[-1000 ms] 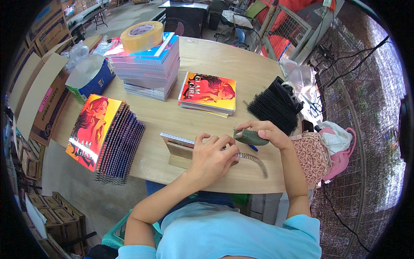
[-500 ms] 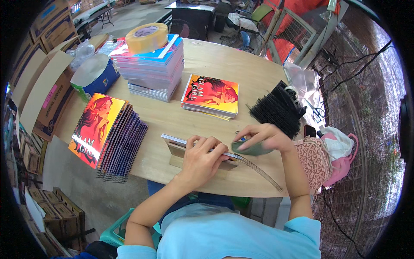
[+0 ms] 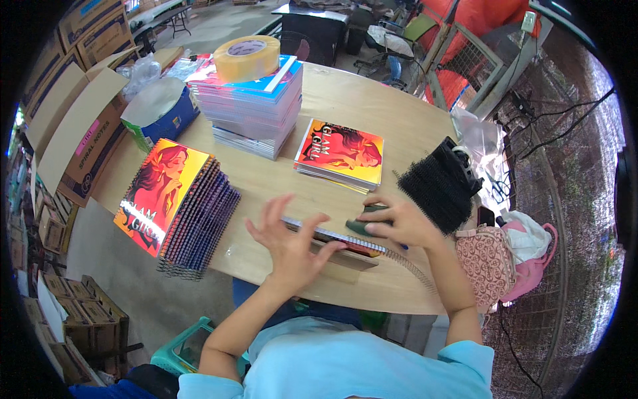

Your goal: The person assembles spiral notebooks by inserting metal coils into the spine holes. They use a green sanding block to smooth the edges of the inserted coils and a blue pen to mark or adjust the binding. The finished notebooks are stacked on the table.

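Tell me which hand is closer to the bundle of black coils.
Right. The right hand is just below and left of the bundle of black coils in the picture; the left hand is much farther to the left.

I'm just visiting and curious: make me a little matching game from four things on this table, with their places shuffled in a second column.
Things:
1. Tape roll
2. Black coils
3. Dark green object
4. Blue box

Places:
A. Held in the right fingers
B. Between the open carton and the tall stack
C. On top of the tall stack
D. Heaped near the pink patterned bag

Pairs: 1-C, 2-D, 3-A, 4-B
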`<action>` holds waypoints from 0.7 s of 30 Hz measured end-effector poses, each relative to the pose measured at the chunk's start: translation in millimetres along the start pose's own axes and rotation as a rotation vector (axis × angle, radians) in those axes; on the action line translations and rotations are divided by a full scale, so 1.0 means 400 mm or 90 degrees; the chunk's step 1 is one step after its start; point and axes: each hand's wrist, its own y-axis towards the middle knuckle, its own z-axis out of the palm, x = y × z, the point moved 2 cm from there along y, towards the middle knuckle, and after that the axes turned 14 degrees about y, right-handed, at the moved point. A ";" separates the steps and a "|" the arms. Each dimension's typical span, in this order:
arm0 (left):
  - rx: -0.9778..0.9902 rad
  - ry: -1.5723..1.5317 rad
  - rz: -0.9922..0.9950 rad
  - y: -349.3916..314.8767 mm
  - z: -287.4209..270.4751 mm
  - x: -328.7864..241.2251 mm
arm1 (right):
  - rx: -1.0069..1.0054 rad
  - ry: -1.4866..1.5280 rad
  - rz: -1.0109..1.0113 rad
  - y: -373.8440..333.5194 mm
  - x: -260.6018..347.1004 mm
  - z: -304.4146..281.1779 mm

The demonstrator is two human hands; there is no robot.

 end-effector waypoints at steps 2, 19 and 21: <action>-0.019 -0.078 -0.058 0.003 0.023 0.046 | -0.020 0.384 -0.086 0.000 -0.015 -0.019; 0.055 -0.363 -0.059 0.010 0.089 0.093 | -0.099 0.010 0.021 0.099 -0.004 0.023; 0.057 -0.369 -0.057 0.007 0.087 0.097 | -0.023 0.132 -0.053 0.104 0.014 0.039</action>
